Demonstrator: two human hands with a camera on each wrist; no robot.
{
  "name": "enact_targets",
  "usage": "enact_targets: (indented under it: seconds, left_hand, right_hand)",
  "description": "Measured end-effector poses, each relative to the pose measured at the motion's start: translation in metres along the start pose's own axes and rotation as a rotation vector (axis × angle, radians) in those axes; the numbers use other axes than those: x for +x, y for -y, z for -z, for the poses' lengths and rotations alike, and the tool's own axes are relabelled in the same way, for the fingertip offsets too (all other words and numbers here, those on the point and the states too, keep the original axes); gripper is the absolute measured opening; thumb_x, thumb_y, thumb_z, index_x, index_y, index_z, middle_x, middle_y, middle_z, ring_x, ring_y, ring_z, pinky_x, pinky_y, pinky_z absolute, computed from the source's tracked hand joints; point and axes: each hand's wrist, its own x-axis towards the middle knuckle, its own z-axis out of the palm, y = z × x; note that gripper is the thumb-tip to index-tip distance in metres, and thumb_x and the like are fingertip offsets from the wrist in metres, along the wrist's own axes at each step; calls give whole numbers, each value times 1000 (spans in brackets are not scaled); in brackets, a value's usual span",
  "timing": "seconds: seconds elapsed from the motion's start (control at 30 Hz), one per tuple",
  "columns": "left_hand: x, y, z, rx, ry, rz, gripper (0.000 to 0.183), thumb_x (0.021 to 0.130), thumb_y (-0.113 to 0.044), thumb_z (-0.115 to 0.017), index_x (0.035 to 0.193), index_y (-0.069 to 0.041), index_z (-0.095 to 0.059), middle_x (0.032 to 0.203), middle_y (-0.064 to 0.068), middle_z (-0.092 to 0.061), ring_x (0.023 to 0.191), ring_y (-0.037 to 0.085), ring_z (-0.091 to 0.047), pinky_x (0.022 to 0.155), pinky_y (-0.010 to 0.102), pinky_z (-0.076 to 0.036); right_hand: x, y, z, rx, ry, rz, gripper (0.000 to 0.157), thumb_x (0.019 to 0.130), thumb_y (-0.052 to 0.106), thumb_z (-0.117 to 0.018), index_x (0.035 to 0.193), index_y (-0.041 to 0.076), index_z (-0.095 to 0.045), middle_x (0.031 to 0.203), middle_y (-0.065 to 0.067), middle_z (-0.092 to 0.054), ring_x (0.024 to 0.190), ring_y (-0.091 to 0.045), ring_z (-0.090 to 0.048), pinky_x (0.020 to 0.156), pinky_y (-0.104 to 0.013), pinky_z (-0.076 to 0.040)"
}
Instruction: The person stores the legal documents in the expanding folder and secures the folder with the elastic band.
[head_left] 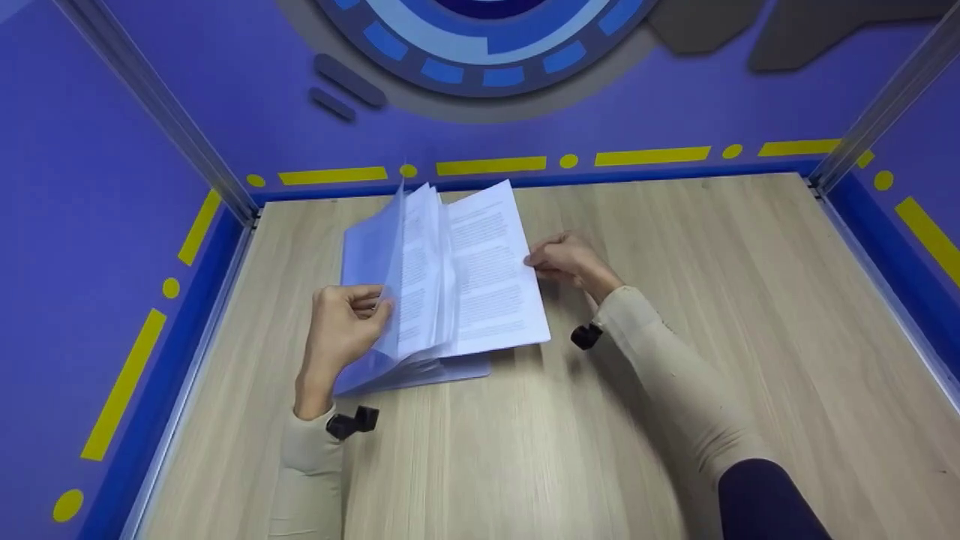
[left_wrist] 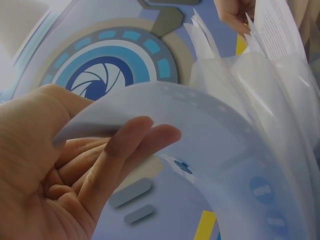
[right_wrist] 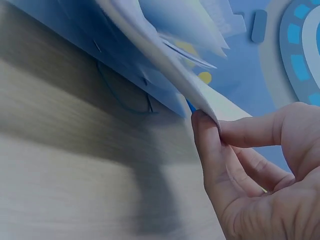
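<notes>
A blue translucent folder [head_left: 367,251] lies spread on the table, with printed pages [head_left: 491,277] standing partly fanned inside it. My left hand [head_left: 345,322] pinches the edge of a clear plastic sheet [left_wrist: 220,120] between thumb and fingers, and the sheet bends in a curve in the left wrist view. At the right edge of the pages, my right hand [head_left: 570,261] pinches a white paper stack [right_wrist: 175,75] between thumb and forefinger. That edge is lifted above the table. Part of the folder's lower cover shows beneath the pages in the head view.
The wooden table [head_left: 600,450] is bounded by blue printed walls [head_left: 225,97] at the back and both sides. Metal rails run along the wall corners. A small black wrist device [head_left: 352,422] sits at the left cuff, another black device [head_left: 586,336] at the right.
</notes>
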Motion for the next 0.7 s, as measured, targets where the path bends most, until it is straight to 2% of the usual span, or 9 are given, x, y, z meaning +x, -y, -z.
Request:
enact_targets:
  seconds: [0.3, 0.7]
  left_hand:
    - [0, 1, -1, -8, 0, -2, 22, 88, 2, -79, 108, 13, -79, 102, 28, -79, 88, 40, -81, 76, 42, -68]
    - [0, -1, -1, -8, -3, -17, 22, 88, 2, -79, 107, 12, -79, 101, 28, -79, 87, 40, -81, 75, 42, -68]
  right_hand:
    - [0, 3, -17, 11, 7, 8, 23, 91, 4, -81, 113, -1, -78, 106, -11, -77, 84, -15, -74, 75, -25, -65]
    - [2, 7, -42, 77, 26, 15, 19, 90, 1, -80, 109, -2, -78, 102, -11, -77, 82, -15, -73, 77, -27, -65]
